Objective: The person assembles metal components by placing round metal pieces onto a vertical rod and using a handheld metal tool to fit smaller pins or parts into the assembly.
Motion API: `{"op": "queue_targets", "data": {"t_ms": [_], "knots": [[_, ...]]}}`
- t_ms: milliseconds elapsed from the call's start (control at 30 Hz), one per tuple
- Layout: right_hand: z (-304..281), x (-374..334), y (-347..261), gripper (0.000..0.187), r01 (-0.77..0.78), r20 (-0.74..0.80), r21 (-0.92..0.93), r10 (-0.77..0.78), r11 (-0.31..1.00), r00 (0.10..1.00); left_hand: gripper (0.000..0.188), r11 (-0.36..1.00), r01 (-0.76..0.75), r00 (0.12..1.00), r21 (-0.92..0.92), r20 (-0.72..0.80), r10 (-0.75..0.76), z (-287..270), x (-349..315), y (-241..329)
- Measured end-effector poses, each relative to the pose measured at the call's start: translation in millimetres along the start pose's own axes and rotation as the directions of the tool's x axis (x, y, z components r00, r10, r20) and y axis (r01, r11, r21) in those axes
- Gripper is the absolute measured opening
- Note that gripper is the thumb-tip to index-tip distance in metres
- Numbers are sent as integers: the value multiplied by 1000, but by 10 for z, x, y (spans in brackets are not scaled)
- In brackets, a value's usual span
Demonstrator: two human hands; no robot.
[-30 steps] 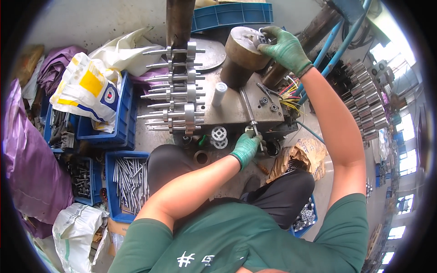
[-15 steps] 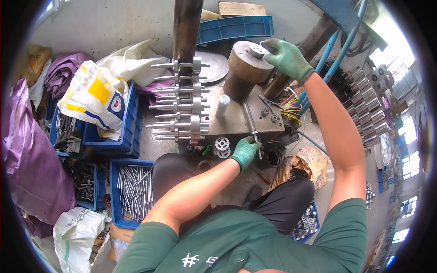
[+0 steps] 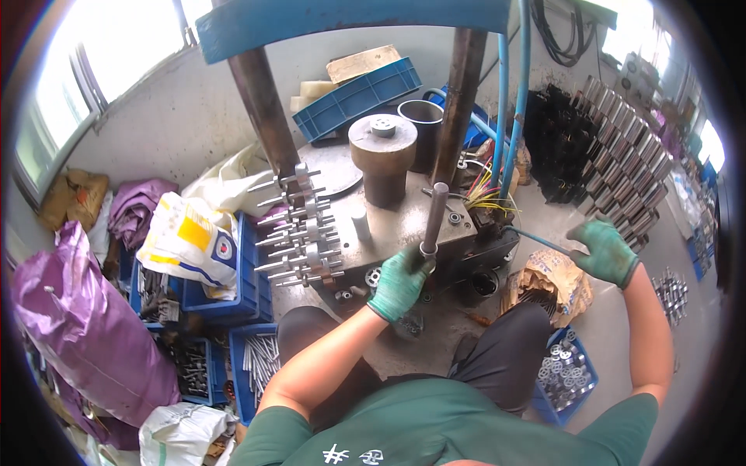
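Observation:
My left hand (image 3: 400,289), in a green glove, is closed around a metal rod (image 3: 437,208) with a collar just above my fingers. The rod stands up in front of the press table's (image 3: 404,225) near edge. Off to the right, my gloved right hand (image 3: 610,252) hangs in the air with its fingers stretched and nothing visible in it. Beyond the rod, a thick round metal block (image 3: 383,147) carries a small slotted disc (image 3: 382,124) on top. A short pale cylinder (image 3: 360,225) stands on the table, left of the rod.
Stacked shafts with round discs (image 3: 315,233) line the table's left side. Blue press columns' crossbeam (image 3: 357,25) spans above. Right are stacked shiny tubes (image 3: 625,147), coloured wires (image 3: 491,194) and a crumpled brown bag (image 3: 550,283). Blue bins of rods (image 3: 260,361) and slotted parts (image 3: 566,373) flank my legs.
My left hand has raised the rod from its slanting position against the table. My right hand has left the disc on the block and swung down to the right. The view has shifted.

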State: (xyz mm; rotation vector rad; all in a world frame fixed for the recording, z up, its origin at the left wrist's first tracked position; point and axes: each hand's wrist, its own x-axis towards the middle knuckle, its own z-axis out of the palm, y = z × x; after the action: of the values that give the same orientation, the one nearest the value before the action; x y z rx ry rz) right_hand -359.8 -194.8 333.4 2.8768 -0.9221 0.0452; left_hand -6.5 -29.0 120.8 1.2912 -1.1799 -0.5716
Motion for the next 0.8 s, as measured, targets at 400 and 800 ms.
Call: {"op": "queue_targets", "data": {"t_ms": [400,800], "knots": [[372,270,284,40,-29,-669,194,154,981,727,32,906,-417,842,-69,-404,357,-881,1952,685],[-101,1280,547,53,-315,-469,275,413,908,781,33,989,-119,928,-85,-365,81,-1144,2860,675]]}}
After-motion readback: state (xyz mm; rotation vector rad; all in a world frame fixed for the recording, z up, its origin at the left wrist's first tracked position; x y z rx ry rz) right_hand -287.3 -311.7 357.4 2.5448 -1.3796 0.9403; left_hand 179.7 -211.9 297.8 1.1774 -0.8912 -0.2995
